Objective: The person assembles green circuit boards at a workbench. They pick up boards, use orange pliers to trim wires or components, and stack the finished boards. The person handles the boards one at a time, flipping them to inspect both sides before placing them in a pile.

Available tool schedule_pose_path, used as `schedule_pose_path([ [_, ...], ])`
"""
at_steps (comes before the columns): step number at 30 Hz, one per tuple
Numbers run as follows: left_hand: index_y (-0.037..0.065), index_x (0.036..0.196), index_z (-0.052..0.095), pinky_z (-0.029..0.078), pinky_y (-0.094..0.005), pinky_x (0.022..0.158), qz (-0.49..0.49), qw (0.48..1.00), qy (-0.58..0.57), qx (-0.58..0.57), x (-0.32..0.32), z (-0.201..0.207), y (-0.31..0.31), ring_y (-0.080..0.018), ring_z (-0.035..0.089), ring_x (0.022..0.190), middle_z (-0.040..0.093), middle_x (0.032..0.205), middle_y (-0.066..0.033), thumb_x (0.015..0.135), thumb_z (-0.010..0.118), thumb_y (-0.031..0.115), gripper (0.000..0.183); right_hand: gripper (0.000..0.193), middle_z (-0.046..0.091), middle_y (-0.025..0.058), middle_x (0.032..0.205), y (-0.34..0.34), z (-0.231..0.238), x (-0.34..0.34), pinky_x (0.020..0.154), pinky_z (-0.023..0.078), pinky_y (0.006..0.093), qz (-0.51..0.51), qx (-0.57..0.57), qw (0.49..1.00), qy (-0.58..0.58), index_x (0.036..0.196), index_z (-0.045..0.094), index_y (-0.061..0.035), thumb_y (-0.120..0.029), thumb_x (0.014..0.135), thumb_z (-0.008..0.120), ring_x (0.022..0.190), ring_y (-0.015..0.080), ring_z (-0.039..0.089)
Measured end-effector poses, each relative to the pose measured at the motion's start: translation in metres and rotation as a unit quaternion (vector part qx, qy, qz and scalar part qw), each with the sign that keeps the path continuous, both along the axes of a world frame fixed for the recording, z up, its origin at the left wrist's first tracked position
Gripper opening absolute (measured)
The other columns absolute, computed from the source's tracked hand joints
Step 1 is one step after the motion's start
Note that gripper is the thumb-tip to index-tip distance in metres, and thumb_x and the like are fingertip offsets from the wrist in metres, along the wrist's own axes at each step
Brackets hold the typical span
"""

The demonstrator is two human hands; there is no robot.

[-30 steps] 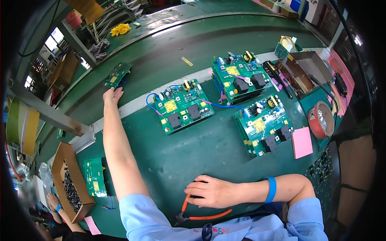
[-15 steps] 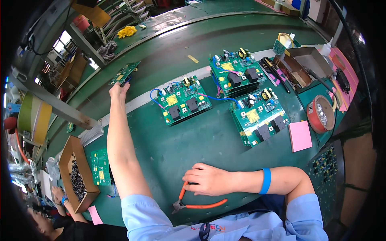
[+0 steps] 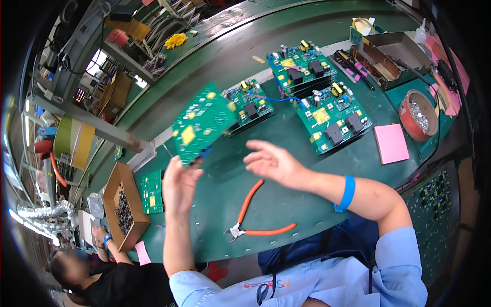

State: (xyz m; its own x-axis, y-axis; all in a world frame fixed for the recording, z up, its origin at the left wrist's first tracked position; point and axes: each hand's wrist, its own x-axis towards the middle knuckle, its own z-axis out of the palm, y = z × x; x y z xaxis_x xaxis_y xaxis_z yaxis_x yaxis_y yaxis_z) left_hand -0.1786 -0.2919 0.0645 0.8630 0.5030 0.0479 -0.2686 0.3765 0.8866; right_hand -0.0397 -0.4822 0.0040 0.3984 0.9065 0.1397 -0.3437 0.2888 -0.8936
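Observation:
My left hand [image 3: 181,184] grips a green circuit board [image 3: 204,123] by its lower edge. The board is raised and tilted above the bench, and part of a board stack [image 3: 250,105] is hidden behind it. Over the middle of the bench, my right hand [image 3: 273,161] is empty with its fingers apart. Below it lie orange-handled cutting pliers [image 3: 250,230], their handles spread. Two more stacks of boards with black and yellow parts stand to the right, one farther back [image 3: 302,66] and one nearer [image 3: 332,117].
At the right are a pink pad [image 3: 391,145], a round red tin [image 3: 418,115] of silvery bits and a metal tray [image 3: 394,56]. On the left, a cardboard box [image 3: 125,204] of small black parts stands beside another board [image 3: 152,192]. A co-worker [image 3: 92,271] sits beyond it.
My left hand has brought the board from the far left back towards me. My right hand has let go of the pliers and risen away from them.

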Motion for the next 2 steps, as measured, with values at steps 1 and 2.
schedule_pose_path([
  [1, 0.002, 0.103, 0.046, 0.050, -0.0302, 0.064, -0.027, 1.000, -0.013, 0.000, -0.0031, -0.0093, -0.0081, -0.0287, 0.051, 0.093, 0.051, 0.103, -0.0140, 0.081, 0.046, 0.014, 0.025, 0.068, 0.048, 0.0131, 0.105, 0.0014, -0.0001, 0.0037, 0.081, 0.041, 0.0270, 0.015, 0.028, 0.998, 0.048, 0.128, 0.016, -0.0046, -0.022, 0.077, 0.058, 0.097, 0.0175, 0.049],
  [2, 0.002, 0.103, 0.046, 0.050, -0.0302, 0.064, -0.017, 1.000, -0.014, -0.003, -0.0122, -0.0103, -0.0084, -0.0287, 0.051, 0.093, 0.051, 0.103, -0.0140, 0.081, 0.046, 0.014, 0.025, 0.073, 0.042, 0.0141, 0.112, -0.0002, 0.0036, 0.0044, 0.084, 0.040, 0.0302, 0.034, 0.040, 0.992, 0.115, 0.129, 0.012, -0.0074, -0.027, 0.076, 0.059, 0.101, 0.0190, 0.047],
])
